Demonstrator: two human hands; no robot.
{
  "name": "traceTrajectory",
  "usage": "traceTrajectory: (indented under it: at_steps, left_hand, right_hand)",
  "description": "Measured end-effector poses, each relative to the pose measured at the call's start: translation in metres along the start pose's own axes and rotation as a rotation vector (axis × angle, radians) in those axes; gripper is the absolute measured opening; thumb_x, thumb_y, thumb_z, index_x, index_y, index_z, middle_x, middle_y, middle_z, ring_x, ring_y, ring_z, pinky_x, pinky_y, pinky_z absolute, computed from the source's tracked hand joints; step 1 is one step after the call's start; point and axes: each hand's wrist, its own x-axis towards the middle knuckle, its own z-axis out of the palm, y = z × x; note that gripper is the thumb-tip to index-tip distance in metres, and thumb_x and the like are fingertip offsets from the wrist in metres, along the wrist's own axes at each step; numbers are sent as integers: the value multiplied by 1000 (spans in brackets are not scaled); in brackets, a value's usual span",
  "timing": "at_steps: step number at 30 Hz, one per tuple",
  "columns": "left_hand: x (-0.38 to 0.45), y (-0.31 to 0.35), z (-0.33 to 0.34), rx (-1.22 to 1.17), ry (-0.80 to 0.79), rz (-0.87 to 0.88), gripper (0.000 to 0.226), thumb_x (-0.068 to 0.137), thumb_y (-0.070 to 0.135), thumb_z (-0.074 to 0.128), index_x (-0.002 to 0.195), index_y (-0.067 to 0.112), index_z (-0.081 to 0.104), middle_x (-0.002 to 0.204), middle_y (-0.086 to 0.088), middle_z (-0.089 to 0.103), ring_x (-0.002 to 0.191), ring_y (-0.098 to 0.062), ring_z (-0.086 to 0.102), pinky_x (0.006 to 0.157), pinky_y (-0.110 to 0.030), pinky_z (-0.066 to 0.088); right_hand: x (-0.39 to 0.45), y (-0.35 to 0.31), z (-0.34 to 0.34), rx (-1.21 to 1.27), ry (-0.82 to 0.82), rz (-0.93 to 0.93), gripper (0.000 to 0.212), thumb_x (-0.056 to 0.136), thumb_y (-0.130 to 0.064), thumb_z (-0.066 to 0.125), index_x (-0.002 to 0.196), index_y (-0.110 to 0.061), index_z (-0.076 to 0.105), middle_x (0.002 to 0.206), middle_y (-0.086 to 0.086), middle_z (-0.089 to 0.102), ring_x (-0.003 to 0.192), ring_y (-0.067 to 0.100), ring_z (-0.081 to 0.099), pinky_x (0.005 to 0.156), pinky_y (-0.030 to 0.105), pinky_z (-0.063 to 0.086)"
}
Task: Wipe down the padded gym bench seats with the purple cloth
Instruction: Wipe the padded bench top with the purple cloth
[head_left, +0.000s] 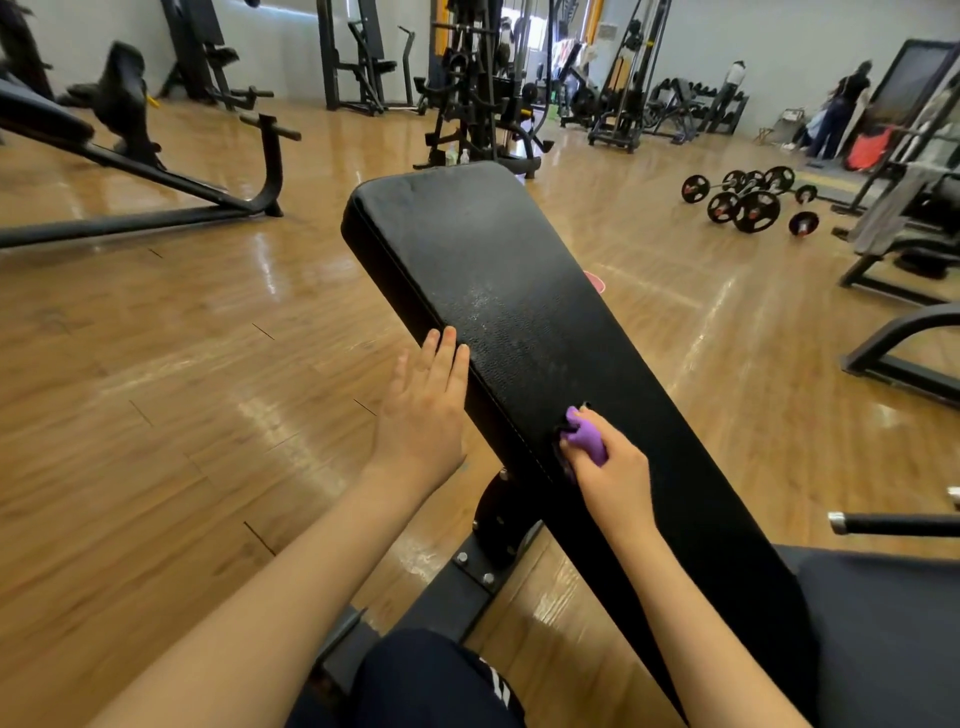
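A long black padded bench back runs from the upper middle down to the lower right, tilted up. My right hand grips a bunched purple cloth and presses it on the pad near its left edge. My left hand is flat with straight fingers, its fingertips touching the pad's left side edge. A second dark pad, the seat, lies at the lower right.
The bench's metal frame and hinge sit below the pad, my knee just under. Barbells with plates lie on the wooden floor at right. Another bench frame stands at left, machines at the back, people far right.
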Motion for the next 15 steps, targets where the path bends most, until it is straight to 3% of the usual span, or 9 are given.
traceTrajectory:
  at_steps: [3,6,8,10,13,15]
  left_hand:
    - [0,2,1,-48,41,-12,74,87,10,43,152,6,8,160,-13,1,148,-27,-2,118,-41,-3]
    - [1,-2,2,-19,74,-11,74,78,7,54,148,3,29,156,-17,23,145,-31,20,117,-45,14]
    - [2,-4,6,-9,94,1,74,68,5,62,140,1,43,148,-19,39,138,-33,37,111,-48,29]
    - [3,-5,11,-27,130,17,74,60,5,63,133,-1,52,141,-20,48,130,-34,47,104,-50,38]
    - [2,0,12,-24,117,21,76,57,10,60,132,-3,53,139,-21,49,128,-34,49,102,-49,41]
    - [1,2,13,-13,97,6,79,55,12,61,132,-3,52,140,-22,49,129,-34,48,102,-47,41]
  right_hand:
    - [30,-26,4,16,50,-46,42,85,-8,65,126,-13,58,119,-5,61,109,3,53,92,7,36]
    - [54,-57,23,-26,-32,-150,49,84,-14,67,131,-12,53,116,-13,53,108,-1,48,84,-4,32]
    - [55,-61,39,-101,-126,-189,53,85,-20,67,134,-11,48,123,-12,50,114,1,45,90,-2,29]
    - [50,-51,47,-122,-114,-193,54,87,-22,64,137,-14,45,139,-6,46,129,7,39,100,7,25]
    - [34,-26,36,-97,-72,-192,47,88,-14,62,134,-18,50,140,-5,47,133,7,36,100,1,21]
    - [20,-10,22,-84,-66,-178,45,88,-9,61,131,-18,53,137,-7,49,133,6,38,109,13,25]
